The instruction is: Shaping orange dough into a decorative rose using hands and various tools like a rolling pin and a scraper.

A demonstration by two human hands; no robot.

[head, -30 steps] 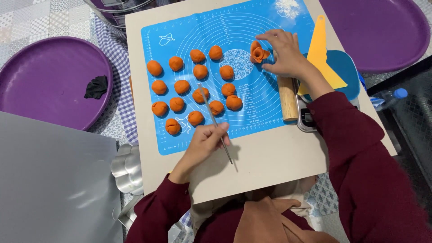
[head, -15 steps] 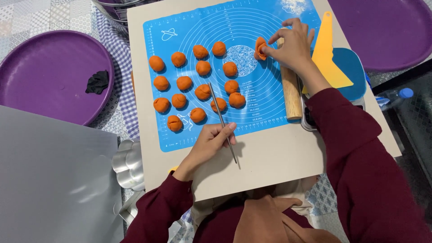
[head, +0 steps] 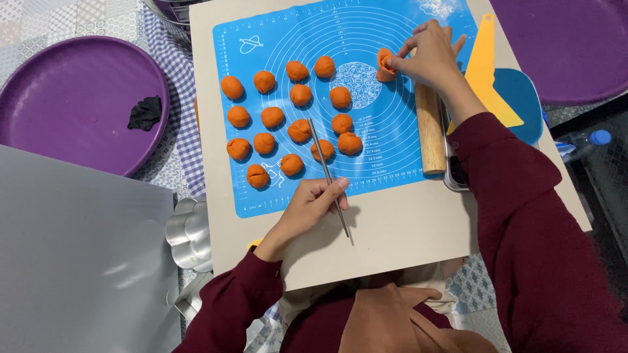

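The left hand is pinching a thin metal rod, angling its tip over the orange dough balls lined up on a blue mat. The right hand is closing its fingertips on a dough piece at the mat's far edge, beside a rolling pin. A yellow scraper is lying nearby.

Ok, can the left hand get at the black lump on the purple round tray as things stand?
Probably yes: the left hand holds a thin metal rod, but nothing lies between it and the black lump.
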